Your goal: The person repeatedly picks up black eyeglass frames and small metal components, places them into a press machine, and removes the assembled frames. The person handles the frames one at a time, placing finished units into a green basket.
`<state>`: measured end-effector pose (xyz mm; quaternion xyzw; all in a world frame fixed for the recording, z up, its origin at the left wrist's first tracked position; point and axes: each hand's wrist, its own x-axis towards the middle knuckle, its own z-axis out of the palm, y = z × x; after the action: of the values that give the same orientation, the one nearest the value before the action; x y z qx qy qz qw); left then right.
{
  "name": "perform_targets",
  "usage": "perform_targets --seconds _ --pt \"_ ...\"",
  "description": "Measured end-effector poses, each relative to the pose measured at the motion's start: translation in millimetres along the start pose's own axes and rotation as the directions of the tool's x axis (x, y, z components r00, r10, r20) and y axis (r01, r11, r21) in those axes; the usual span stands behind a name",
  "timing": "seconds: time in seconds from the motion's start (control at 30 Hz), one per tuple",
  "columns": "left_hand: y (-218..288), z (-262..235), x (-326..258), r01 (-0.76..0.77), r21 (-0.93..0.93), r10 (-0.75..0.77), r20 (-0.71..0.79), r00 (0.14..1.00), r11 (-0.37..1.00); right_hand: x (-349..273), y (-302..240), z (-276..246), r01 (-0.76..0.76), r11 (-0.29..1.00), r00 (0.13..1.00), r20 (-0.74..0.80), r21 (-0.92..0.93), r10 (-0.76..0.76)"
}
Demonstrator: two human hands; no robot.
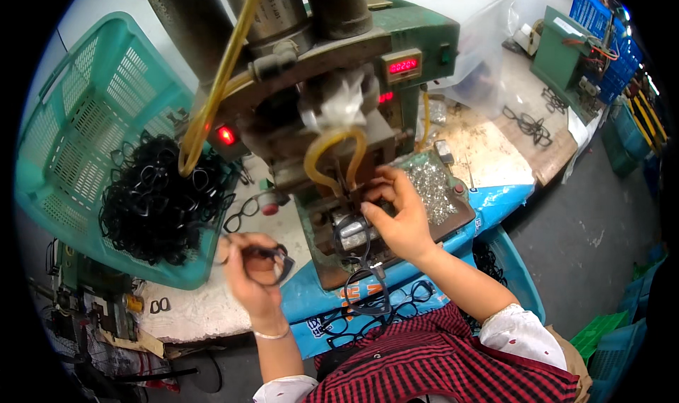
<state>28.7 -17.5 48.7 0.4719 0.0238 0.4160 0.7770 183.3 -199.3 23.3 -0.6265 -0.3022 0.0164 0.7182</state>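
Observation:
My left hand (256,270) is closed around a black eyeglass frame (286,263), in front of the bench's left part. At the green press machine, my right hand (403,219) is curled beside the tooling, its thumb and fingers close together. What they pinch is too small to make out. Just left of that thumb, another black eyeglass frame (367,290) hangs down from the press's metal fixture (351,235). A looped yellow hose (311,159) sits above the fixture. Small shiny metal parts (428,193) lie heaped on the machine's base, right of my right wrist.
A teal basket (74,131) at left holds a heap of black eyeglass frames (159,198). Another loose frame (242,214) lies beside a red button (269,208). More frames rest on blue plastic sheeting (300,311) before me. Another green machine (562,53) stands far right.

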Motion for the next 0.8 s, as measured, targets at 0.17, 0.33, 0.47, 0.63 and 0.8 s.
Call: perform_targets --seconds 0.17,0.33,0.47,0.63,0.8 --pt "19 71 26 -0.403 0.525 0.297 0.277 0.914 0.75 -7 -6 11 -0.024 0.983 1.0 0.01 0.182 0.023" --pt "15 79 22 -0.354 0.498 0.305 0.18 0.935 0.792 -18 -28 5 -0.038 0.994 0.999 0.033 0.103 0.035" --pt "31 85 -37 0.384 0.367 -0.487 0.248 0.838 0.847 -19 -13 -45 0.087 0.913 0.993 0.105 -0.398 -0.049" --pt "-29 67 -40 0.874 0.083 -0.839 0.337 0.427 0.478 -17 67 -94 0.059 0.393 0.981 -0.02 -0.918 -0.192" --pt "-30 73 -39 0.899 -0.006 -0.856 0.304 0.419 0.438 -2 55 -109 0.052 0.602 0.959 -0.128 -0.797 -0.252"
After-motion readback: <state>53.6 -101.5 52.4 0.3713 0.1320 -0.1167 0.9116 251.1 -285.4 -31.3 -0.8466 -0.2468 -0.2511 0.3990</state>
